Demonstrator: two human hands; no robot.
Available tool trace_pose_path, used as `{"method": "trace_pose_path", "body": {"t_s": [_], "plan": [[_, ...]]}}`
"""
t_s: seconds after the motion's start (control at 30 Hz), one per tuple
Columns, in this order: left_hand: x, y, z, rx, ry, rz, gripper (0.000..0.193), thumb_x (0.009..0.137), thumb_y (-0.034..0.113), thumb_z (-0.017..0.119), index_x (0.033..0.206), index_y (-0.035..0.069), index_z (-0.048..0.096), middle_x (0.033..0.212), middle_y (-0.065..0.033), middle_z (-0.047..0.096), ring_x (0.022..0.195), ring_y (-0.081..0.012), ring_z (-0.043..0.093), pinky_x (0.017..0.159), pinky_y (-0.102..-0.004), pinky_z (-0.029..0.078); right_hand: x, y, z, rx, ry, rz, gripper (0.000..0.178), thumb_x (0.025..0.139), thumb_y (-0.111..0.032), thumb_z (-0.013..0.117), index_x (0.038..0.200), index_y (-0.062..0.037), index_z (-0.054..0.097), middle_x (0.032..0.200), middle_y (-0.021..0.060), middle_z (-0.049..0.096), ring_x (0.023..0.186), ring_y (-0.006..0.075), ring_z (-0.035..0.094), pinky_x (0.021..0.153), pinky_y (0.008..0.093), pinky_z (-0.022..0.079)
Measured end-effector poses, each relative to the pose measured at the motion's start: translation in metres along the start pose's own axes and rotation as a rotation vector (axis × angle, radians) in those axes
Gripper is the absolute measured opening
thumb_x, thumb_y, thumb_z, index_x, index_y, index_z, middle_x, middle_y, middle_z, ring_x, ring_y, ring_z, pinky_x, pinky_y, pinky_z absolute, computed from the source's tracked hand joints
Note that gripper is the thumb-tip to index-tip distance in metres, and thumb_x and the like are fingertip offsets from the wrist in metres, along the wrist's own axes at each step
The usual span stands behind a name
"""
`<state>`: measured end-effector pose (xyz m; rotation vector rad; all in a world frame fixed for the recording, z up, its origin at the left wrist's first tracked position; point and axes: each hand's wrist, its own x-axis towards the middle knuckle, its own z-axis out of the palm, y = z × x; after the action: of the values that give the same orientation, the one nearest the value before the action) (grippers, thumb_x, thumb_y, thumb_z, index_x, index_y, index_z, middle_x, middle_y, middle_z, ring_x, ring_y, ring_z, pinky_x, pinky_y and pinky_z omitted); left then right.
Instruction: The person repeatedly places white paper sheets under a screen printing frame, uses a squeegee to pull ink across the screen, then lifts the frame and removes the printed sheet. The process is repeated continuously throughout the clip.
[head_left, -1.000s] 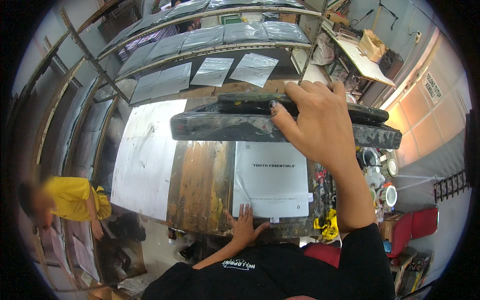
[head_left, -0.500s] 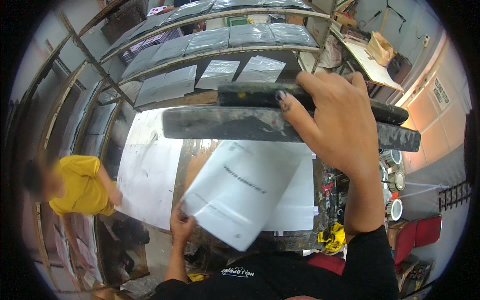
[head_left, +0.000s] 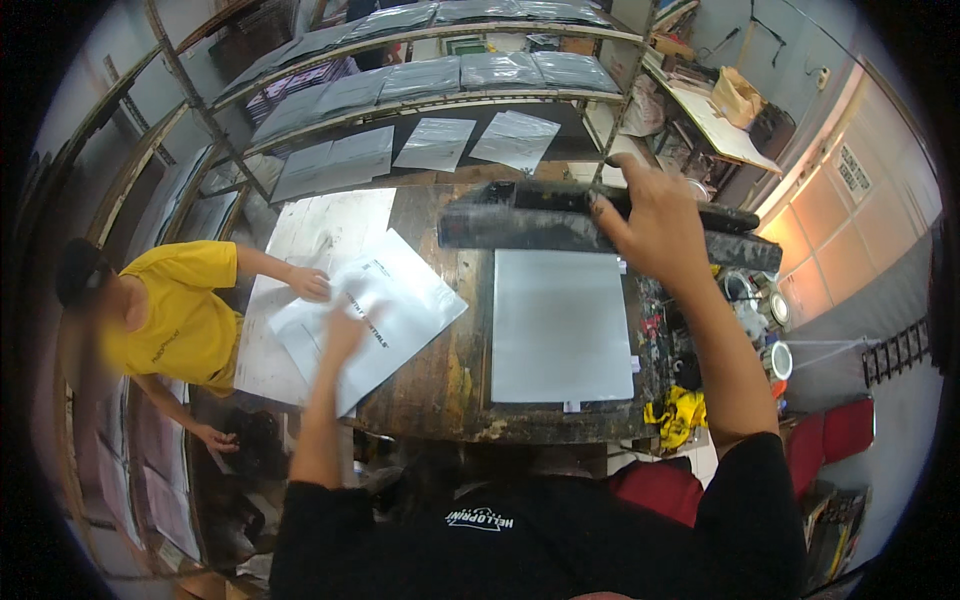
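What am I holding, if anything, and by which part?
Your right hand holds the dark, stained bars, right of their middle. Left hand: over the white printed sheet; hold unclear, blurred.

This is a printing workshop: a paint-stained wooden table [head_left: 440, 350] bears a black-lettered plastic mailer [head_left: 412, 288], cans [head_left: 777, 360] cluster alongside, and long racks [head_left: 480, 98] hold rows of flat plastic bags [head_left: 500, 70].

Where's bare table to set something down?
Brown wood strip between printed sheet and blank sheet; also far end of white board, beyond printed sheet. Crowded: right side, cans, yellow cloth; left side, left hand, co-worker's hand.
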<state>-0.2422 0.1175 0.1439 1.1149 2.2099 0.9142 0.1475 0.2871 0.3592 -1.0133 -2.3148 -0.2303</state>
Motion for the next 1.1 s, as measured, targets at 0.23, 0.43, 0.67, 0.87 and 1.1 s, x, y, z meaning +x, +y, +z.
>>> {"method": "trace_pose_path", "body": {"t_s": [0.23, 0.43, 0.67, 0.87, 1.1], "plan": [[-0.207, 0.077, 0.125, -1.624, -0.469, -0.249, 0.102, 0.093, 0.081, 0.031, 0.158, 0.004, 0.015, 0.157, -0.0255, 0.032, 0.147, -0.0389, 0.032, 0.123, -0.054, 0.026, -0.171, -0.008, 0.073, 0.059, -0.615, -0.199, 0.034, 0.091, -0.046, 0.066, 0.098, -0.0135, 0.073, 0.108, 0.0109, 0.062, 0.104, 0.0301, 0.058, 0.088, 0.0468, 0.043], [-0.196, -0.048, 0.218, -1.398, -0.531, -0.767, 0.116, 0.084, 0.092, 0.033, 0.159, 0.004, 0.019, 0.159, -0.0247, 0.03, 0.146, -0.039, 0.036, 0.121, -0.0518, 0.029, -0.316, -0.01, 0.175, 0.297, -0.724, -0.018, 0.037, 0.089, -0.042, 0.07, 0.11, -0.0126, 0.067, 0.098, 0.0106, 0.069, 0.093, 0.0317, 0.066, 0.077, 0.0455, 0.054], [-0.192, -0.036, 0.228, -1.205, -0.421, -0.91, 0.118, 0.082, 0.094, 0.03, 0.163, 0.011, 0.01, 0.165, -0.0161, 0.024, 0.151, -0.0398, 0.025, 0.12, -0.0568, 0.026, -0.273, 0.019, 0.26, 0.207, -0.503, -0.152, 0.06, 0.075, -0.03, 0.082, 0.127, -0.0082, 0.062, 0.104, 0.0095, 0.064, 0.099, 0.0306, 0.061, 0.081, 0.0459, 0.052], [-0.192, -0.015, 0.219, -1.13, -0.371, -0.916, 0.114, 0.084, 0.093, 0.025, 0.162, 0.011, 0.013, 0.162, -0.0165, 0.031, 0.145, -0.0381, 0.038, 0.116, -0.0572, 0.031, -0.105, 0.103, 0.4, 0.096, -0.365, -0.131, 0.048, 0.08, -0.031, 0.079, 0.12, -0.0103, 0.063, 0.109, 0.0099, 0.063, 0.101, 0.0316, 0.061, 0.083, 0.0456, 0.052], [-0.214, -0.001, 0.205, -1.179, -0.184, -0.906, 0.11, 0.09, 0.088, 0.025, 0.16, 0.004, 0.017, 0.157, -0.0224, 0.037, 0.14, -0.0401, 0.045, 0.104, -0.0551, 0.046, 0.054, 0.185, 0.451, 0.237, -0.547, -0.107, 0.046, 0.093, -0.056, 0.059, 0.106, -0.013, 0.068, 0.093, 0.0145, 0.072, 0.092, 0.0372, 0.07, 0.077, 0.0509, 0.054]]}}
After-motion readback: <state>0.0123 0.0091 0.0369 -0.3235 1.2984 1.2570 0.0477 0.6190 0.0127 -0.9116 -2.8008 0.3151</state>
